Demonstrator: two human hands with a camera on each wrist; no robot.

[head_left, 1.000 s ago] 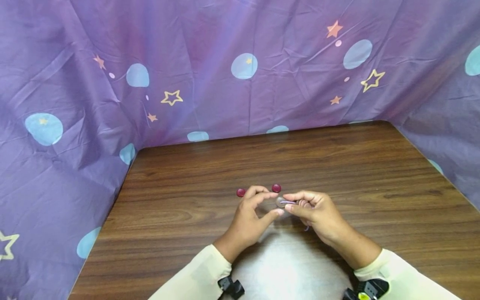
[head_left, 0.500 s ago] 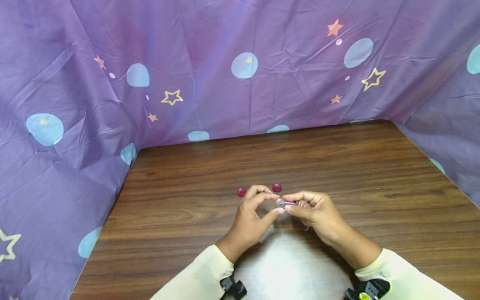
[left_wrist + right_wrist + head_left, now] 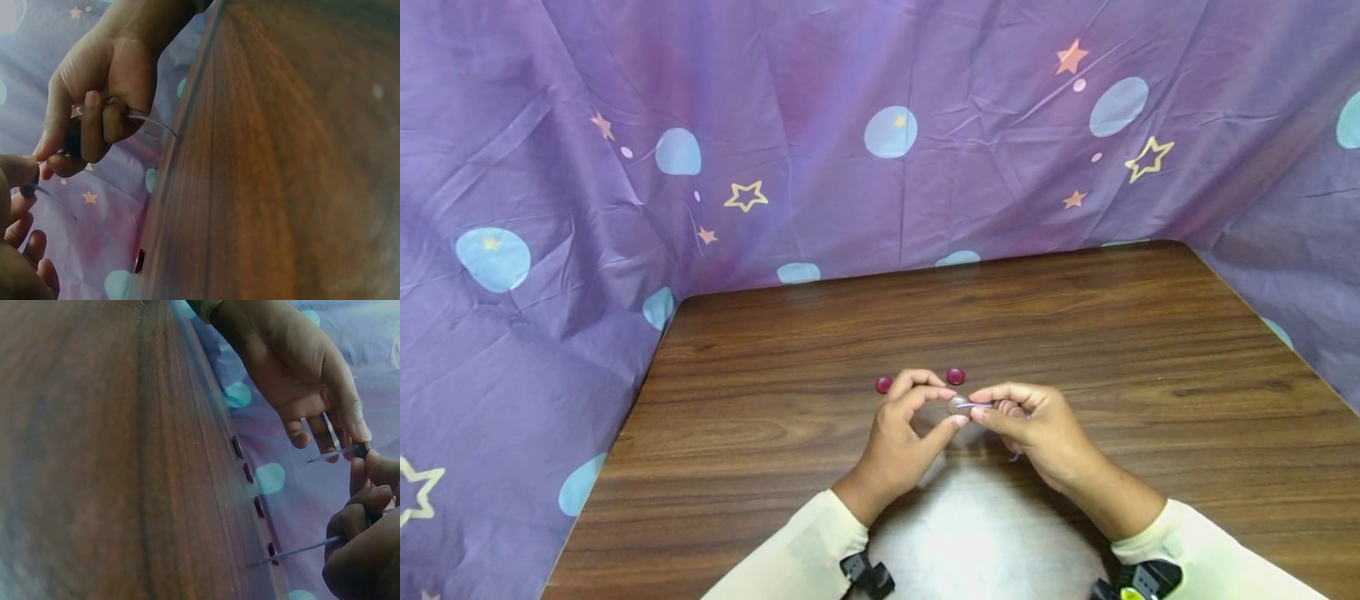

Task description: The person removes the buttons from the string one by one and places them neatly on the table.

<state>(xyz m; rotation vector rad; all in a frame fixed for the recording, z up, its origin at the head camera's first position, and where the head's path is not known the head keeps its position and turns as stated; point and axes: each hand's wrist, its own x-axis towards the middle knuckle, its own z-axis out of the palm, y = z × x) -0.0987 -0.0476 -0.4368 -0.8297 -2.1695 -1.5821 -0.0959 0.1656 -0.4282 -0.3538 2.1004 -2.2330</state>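
Observation:
A small round button (image 3: 958, 406) is held up between both hands, with a thin purple cord (image 3: 331, 455) passing through it. My left hand (image 3: 904, 429) pinches the button at its rim between thumb and index finger, the other fingers loosely spread. Beside it, the thumb and index fingertip of my right hand (image 3: 1043, 429) pinch the cord close to the button. The right hand's other fingers curl around a dark item (image 3: 72, 137), partly hidden, whose kind I cannot tell. A loose cord tail (image 3: 156, 123) hangs out of that hand.
Two dark red buttons (image 3: 955, 376) lie on the wooden table (image 3: 760, 350) just beyond the hands; several dark discs show edge-on in the right wrist view. A purple curtain (image 3: 820, 142) with stars and blue spots surrounds the table's back and sides.
The right fingertips have drawn slightly right from the button, and a bit more cord shows between them. The left hand stays nearly in place, and the button has shifted slightly left.

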